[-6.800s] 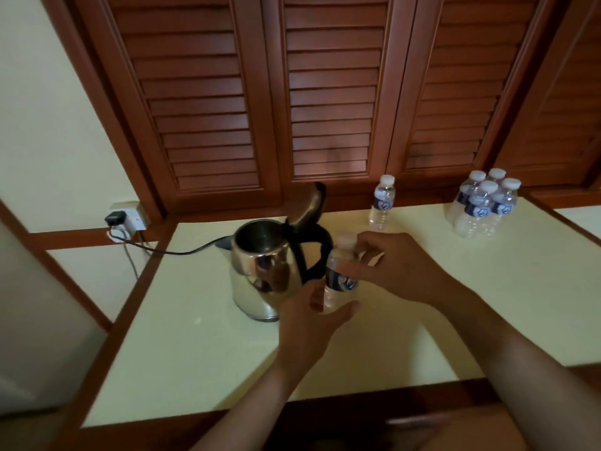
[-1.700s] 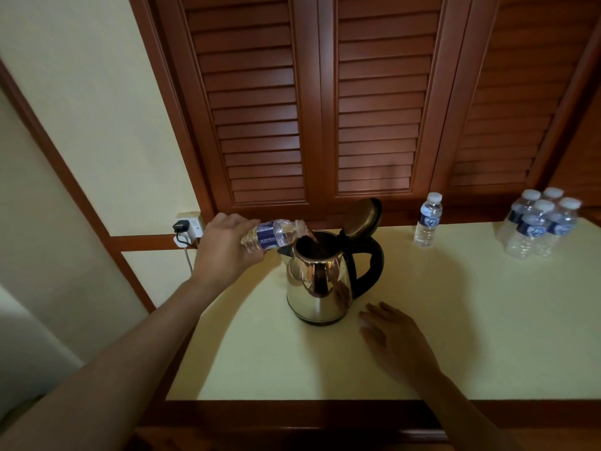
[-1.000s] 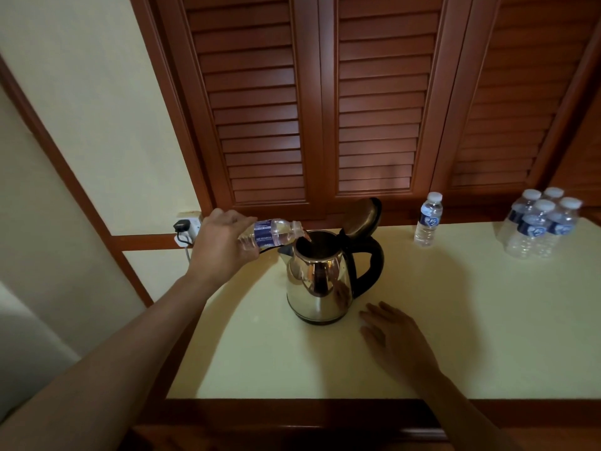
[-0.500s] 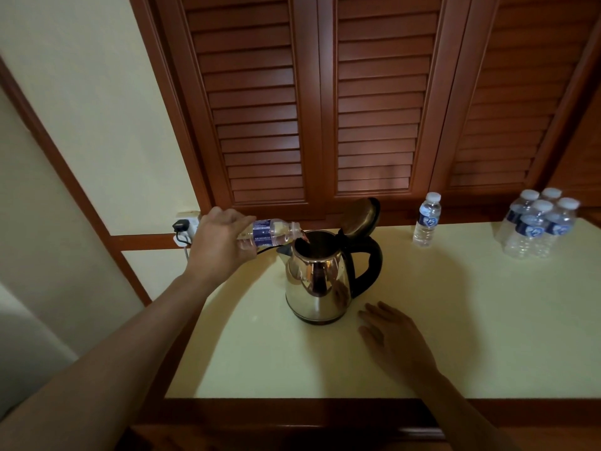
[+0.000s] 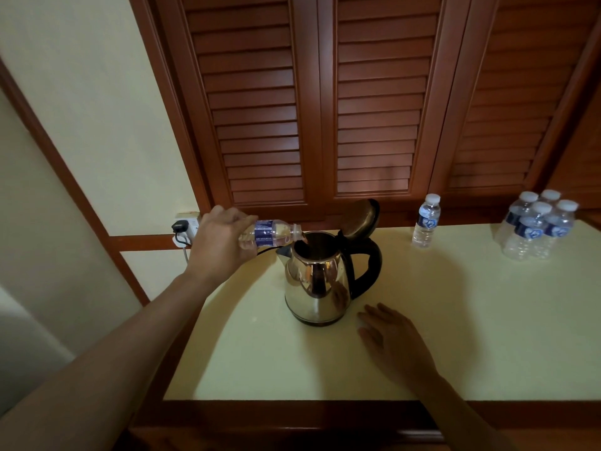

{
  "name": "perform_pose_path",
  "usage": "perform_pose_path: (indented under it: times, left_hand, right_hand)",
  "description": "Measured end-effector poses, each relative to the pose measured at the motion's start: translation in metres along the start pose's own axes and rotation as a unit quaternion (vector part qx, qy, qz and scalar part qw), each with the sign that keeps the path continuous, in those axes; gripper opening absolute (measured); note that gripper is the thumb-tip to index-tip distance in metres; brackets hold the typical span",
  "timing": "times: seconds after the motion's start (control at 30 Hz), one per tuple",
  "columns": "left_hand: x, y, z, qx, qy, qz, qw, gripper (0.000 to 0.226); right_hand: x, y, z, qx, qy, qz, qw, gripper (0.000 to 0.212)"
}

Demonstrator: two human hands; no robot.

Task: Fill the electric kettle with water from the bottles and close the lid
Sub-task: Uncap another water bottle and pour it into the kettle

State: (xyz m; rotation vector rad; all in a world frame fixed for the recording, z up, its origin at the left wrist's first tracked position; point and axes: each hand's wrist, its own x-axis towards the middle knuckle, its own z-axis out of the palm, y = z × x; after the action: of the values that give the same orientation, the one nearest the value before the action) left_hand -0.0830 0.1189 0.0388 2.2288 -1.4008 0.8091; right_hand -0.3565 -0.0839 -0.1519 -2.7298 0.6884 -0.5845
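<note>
Left hand: the left hand (image 5: 218, 245) is wrapped round the base end of the tipped bottle (image 5: 270, 233), fingers curled over its top, arm reaching in from the lower left.
Tipped bottle: clear plastic with a blue label, lying almost level, its open neck resting at the left rim of the kettle's mouth (no cap on it; whether water is running I cannot tell).
Kettle: the steel kettle (image 5: 317, 283) stands upright on the desk (image 5: 487, 336), towards the back left, black handle to the right and spout to the left.
Lid: the lid (image 5: 361, 217) is hinged up and back, standing open above the handle.
Right hand: the right hand (image 5: 395, 345) lies flat on the desk, palm down with fingers straight and slightly spread, just beside the kettle's base on its right, holding nothing.
Single bottle: a capped bottle (image 5: 426, 221) stands alone at the back edge, to the right of the kettle and apart from it.
Bottle group: a cluster of capped bottles (image 5: 536, 229) stands at the far right (four caps show, packed close together).
Cord and socket: a black plug (image 5: 178, 228) sits in the wall socket (image 5: 187, 224) behind the left hand, its cord running towards the kettle.
Backdrop: wooden louvred doors (image 5: 325, 109) rise behind the desk.
</note>
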Motion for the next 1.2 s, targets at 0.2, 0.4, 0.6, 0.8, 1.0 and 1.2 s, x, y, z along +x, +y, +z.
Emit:
perform_pose_path:
  times: [0.2, 0.4, 0.6, 0.8, 1.0, 1.2]
  left_hand:
    - [0.002, 0.001, -0.002, 0.002, 0.002, -0.002, 1.000, 0.061]
    - [0.004, 0.003, -0.002, 0.005, -0.001, -0.003, 1.000, 0.061]
    - [0.005, 0.003, -0.003, 0.009, -0.003, -0.002, 1.000, 0.060]
    - [0.007, 0.002, -0.004, 0.014, -0.004, 0.003, 1.000, 0.059]
    - [0.009, 0.005, -0.006, 0.016, 0.000, 0.006, 1.000, 0.056]
    - [0.012, 0.006, -0.007, 0.025, -0.003, 0.012, 1.000, 0.056]
  right_hand:
    - [0.000, -0.001, 0.000, 0.007, 0.003, 0.006, 1.000, 0.046]
    - [0.000, 0.001, 0.001, 0.007, 0.000, 0.000, 1.000, 0.048]
    - [0.000, 0.001, 0.002, 0.007, 0.008, 0.006, 1.000, 0.046]
    - [0.000, 0.000, 0.001, 0.006, 0.015, -0.002, 1.000, 0.047]
    - [0.000, 0.000, 0.001, 0.014, 0.021, 0.000, 1.000, 0.039]
    - [0.000, 0.001, 0.002, 0.009, 0.020, -0.001, 1.000, 0.039]
